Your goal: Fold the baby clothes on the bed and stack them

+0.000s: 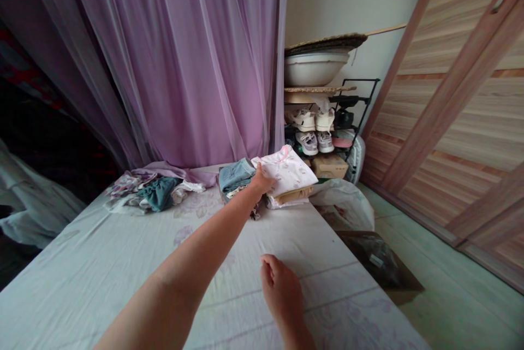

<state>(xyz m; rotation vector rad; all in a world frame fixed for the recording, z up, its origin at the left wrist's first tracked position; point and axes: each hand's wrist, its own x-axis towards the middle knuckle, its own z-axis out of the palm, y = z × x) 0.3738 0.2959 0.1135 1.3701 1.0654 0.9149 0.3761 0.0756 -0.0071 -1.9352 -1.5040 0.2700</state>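
My left hand reaches far across the bed and lies on the left edge of a folded white shirt with a pink neckline and a small print. Its thumb stands apart from the fingers, which rest on the fabric. Under the shirt is a stack with a folded tan garment. Left of that hand, folded blue denim clothing tops another pile, partly hidden by my forearm. My right hand hovers over or rests on the near part of the bed, fingers curled in, with nothing visible in it.
A loose heap of clothes lies on the bed at left, by a purple curtain. Beyond the right edge stand a shoe rack, a white basin, an open cardboard box and a wooden wardrobe.
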